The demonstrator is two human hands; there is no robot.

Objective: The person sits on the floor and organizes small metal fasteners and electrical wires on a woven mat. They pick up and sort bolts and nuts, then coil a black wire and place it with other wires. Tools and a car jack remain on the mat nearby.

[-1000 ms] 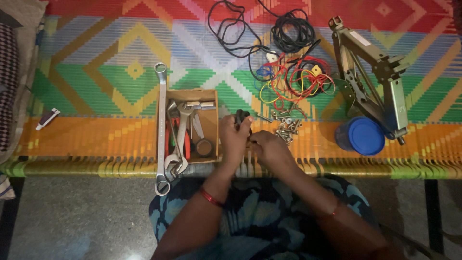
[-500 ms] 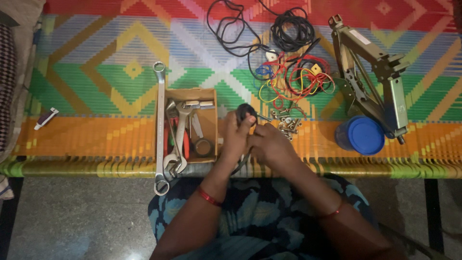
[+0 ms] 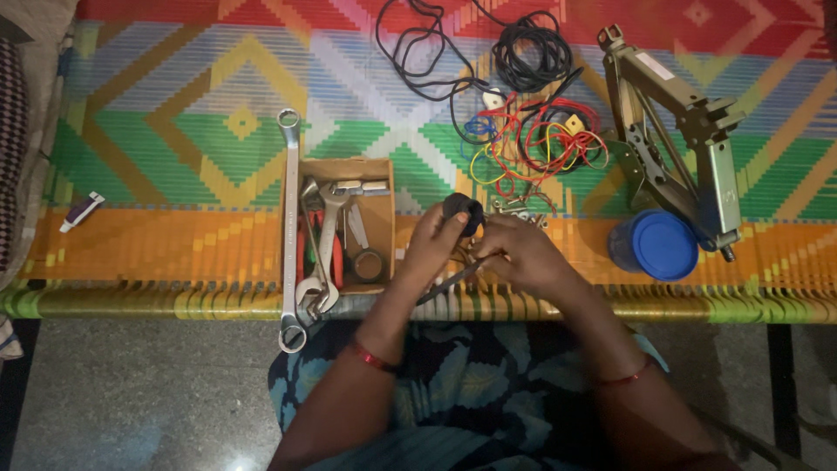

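Note:
My left hand (image 3: 429, 249) grips a small black roll (image 3: 462, 211), likely tape, and holds it up just above the mat's orange band. My right hand (image 3: 521, 257) is pressed close beside it, fingers curled on a thin dark strip (image 3: 449, 281) that slants down to the left beneath both hands. I cannot tell whether the strip comes off the roll. Both hands hover over the near edge of the colourful woven mat (image 3: 174, 166), right of an open cardboard box (image 3: 377, 170).
The box holds wrenches (image 3: 324, 240) and a small roll. A long ring spanner (image 3: 289, 227) lies along its left side. Tangled coloured wires (image 3: 532, 144), black cables (image 3: 523, 57), small metal bits (image 3: 516, 209), a scissor jack (image 3: 676, 131), a blue-lidded jar (image 3: 656, 244) and a small tube (image 3: 80, 212) lie around.
The black roll has shifted slightly right and turned more into view. My hands have closed in on each other, and the dark strip now shows below them.

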